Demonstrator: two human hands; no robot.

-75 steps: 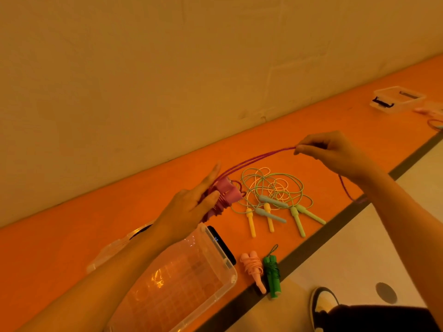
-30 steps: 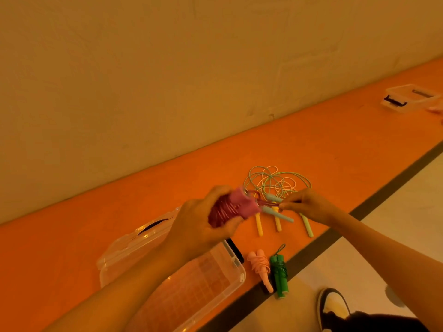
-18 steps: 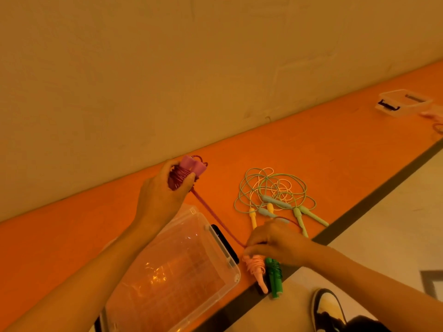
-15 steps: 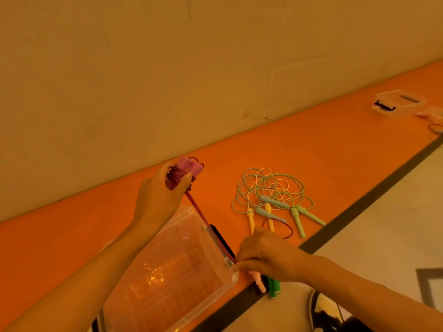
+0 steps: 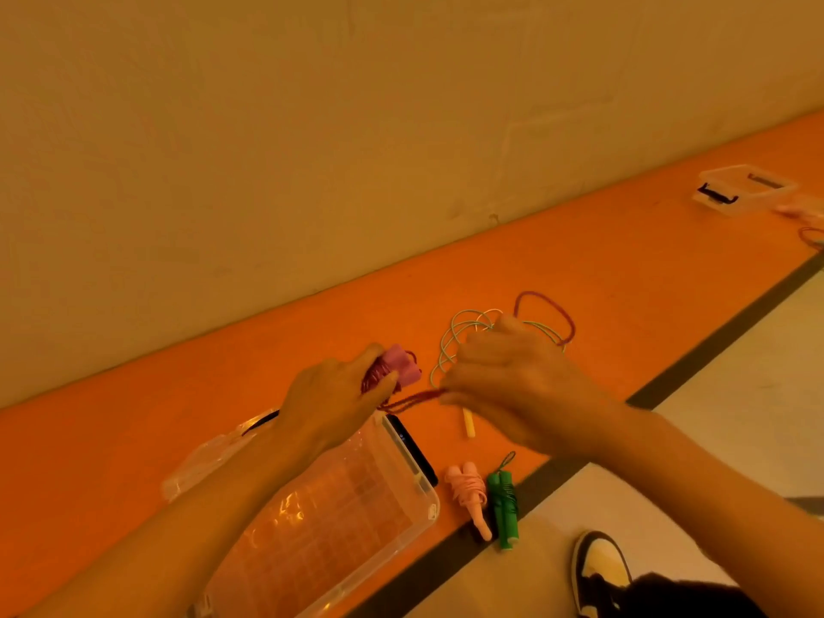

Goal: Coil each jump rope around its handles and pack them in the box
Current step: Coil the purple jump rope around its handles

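Just right of the pink plastic handles (image 5: 403, 370) gripped in the left hand (image 5: 330, 408), the maroon cord (image 5: 412, 400) is pinched by the right hand (image 5: 512, 385).

The box (image 5: 348, 519) is clear, glossy plastic with a gridded base; its latch (image 5: 412, 450) is black and shiny. The pink handles (image 5: 403, 370) look like smooth matt plastic, and the maroon cord (image 5: 410, 401) looks thin and twisted. The orange floor strip (image 5: 624, 269) is smooth and matt, the wall (image 5: 312, 127) matt, slightly uneven plaster
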